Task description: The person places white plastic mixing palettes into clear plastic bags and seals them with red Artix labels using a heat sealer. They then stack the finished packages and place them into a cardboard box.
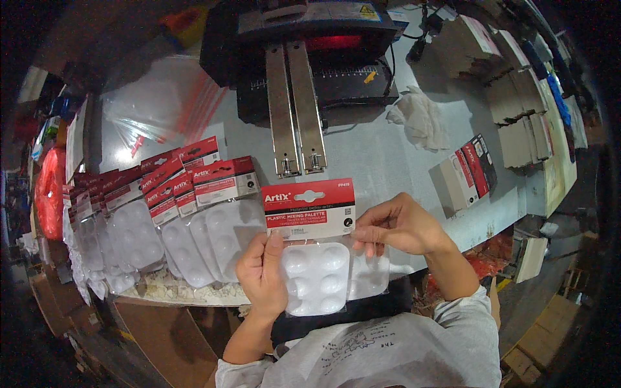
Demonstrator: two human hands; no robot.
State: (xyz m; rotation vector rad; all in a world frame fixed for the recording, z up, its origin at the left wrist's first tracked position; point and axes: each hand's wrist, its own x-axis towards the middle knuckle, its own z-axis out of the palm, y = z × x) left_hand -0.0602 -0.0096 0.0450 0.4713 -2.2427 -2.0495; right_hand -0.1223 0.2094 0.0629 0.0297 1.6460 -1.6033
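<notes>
In front of me I hold up a packaged paint palette point(317, 278): a white plastic tray with several round wells in a clear bag, topped by a red, white and black header card point(309, 208). My left hand point(264, 271) is closed on its left edge, thumb on the front just below the card. At the card's lower right corner, my right hand point(404, 227) pinches the edge with thumb and fingers. Another white palette in clear plastic point(370, 279) shows partly behind it, below my right hand. Beyond the card, two metal rails point(294, 116) reach toward me from a black machine.
Several bagged palettes point(226, 236) with red cards overlap along the table's left side. Behind them lie clear plastic bags point(149, 103). The black machine point(317, 58) glows red inside. To the right are a crumpled cloth point(419, 116), a stack of header cards point(471, 171) and more card stacks point(517, 97).
</notes>
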